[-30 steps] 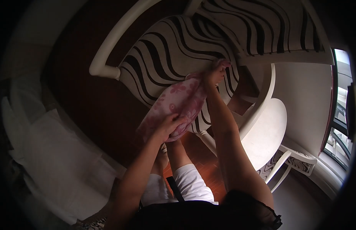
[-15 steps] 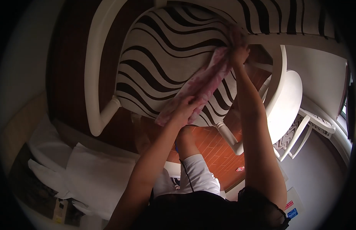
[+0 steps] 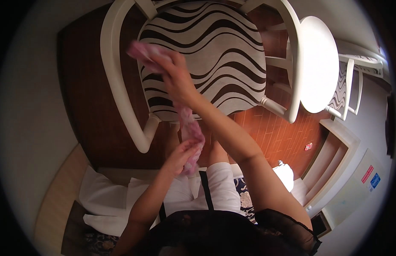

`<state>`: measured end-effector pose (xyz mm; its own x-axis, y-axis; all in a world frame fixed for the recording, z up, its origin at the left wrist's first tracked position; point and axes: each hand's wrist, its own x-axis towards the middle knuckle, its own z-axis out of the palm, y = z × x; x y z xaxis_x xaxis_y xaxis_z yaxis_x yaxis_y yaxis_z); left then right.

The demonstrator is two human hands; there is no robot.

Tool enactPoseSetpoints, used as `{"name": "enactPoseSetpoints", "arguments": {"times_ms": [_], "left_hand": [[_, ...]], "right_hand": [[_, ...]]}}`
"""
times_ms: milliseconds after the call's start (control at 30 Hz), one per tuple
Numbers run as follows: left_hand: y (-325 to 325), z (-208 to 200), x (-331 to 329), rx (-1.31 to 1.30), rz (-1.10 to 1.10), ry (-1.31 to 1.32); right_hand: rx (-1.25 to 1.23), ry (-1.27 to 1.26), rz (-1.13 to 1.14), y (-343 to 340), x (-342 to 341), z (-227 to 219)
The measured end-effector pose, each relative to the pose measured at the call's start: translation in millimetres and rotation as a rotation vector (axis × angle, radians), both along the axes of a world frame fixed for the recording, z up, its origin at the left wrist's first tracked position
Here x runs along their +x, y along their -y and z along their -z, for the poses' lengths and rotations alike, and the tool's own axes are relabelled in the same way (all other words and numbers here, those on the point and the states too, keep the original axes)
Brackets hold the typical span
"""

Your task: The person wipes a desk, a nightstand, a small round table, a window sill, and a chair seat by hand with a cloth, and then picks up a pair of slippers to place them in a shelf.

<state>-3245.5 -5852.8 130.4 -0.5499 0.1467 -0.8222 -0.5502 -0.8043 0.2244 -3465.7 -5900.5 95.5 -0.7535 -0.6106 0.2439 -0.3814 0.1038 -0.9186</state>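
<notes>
A pink-and-white patterned cloth (image 3: pixel 191 121) stretches between my two hands, loosely bunched and hanging past the front of the chair. My right hand (image 3: pixel 177 77) crosses to the left part of the striped chair seat (image 3: pixel 232 47), fingers closed on the cloth's upper part; that end is blurred. Closer to my body, my left hand (image 3: pixel 183 155) grips the lower end above my lap. White armrests curve round the cream seat with its dark wavy stripes. Whether the upper end of the cloth touches the seat is hard to tell.
The chair's left armrest (image 3: pixel 117 81) and right armrest (image 3: pixel 294 64) flank the seat. A round white table (image 3: pixel 319 64) stands to the right, with another striped chair (image 3: pixel 347 81) beyond. White bedding (image 3: pixel 104 192) lies at lower left. Reddish wood floor (image 3: pixel 266 128) shows below.
My right hand has swung from the seat's far right to its left side, taking the cloth with it. My left hand has drawn back toward my lap. The view has shifted.
</notes>
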Motion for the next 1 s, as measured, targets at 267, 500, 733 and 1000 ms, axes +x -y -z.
{"name": "enactPoseSetpoints", "arguments": {"times_ms": [267,500,733,1000], "left_hand": [[25,-8,6,-0.260,0.219,0.111],[-102,-23,-93,-0.131,0.565,-0.082],[-211,-5,-146,-0.288,0.668,-0.050],[-289,82,-106,-0.060,1.200,0.339]], "right_hand": [[0.446,-0.074,-0.451,-46,132,91],[0.508,-0.414,0.504,-250,-68,-47],[0.628,0.108,0.528,-385,26,14],[0.079,0.749,1.019,-456,208,-48]]}}
